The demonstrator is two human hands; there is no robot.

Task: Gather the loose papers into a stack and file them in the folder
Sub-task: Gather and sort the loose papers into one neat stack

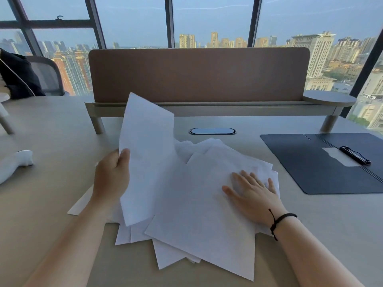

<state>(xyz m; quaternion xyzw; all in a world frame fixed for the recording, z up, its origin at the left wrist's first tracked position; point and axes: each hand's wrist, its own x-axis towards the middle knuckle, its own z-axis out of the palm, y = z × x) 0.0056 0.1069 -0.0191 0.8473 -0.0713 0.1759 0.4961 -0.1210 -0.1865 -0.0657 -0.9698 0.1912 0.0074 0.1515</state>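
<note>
Several loose white papers lie fanned in a messy pile on the beige desk. My left hand grips the left edge of one sheet and holds it raised and tilted above the pile. My right hand lies flat with spread fingers on the top sheet at the pile's right side. A dark open folder lies flat on the desk to the right, with a black clip on its inner panel.
A brown divider screen on a raised shelf stands behind the pile. A cable port sits in the desk just beyond the papers. A white object lies at the left edge, and a chair stands at far left.
</note>
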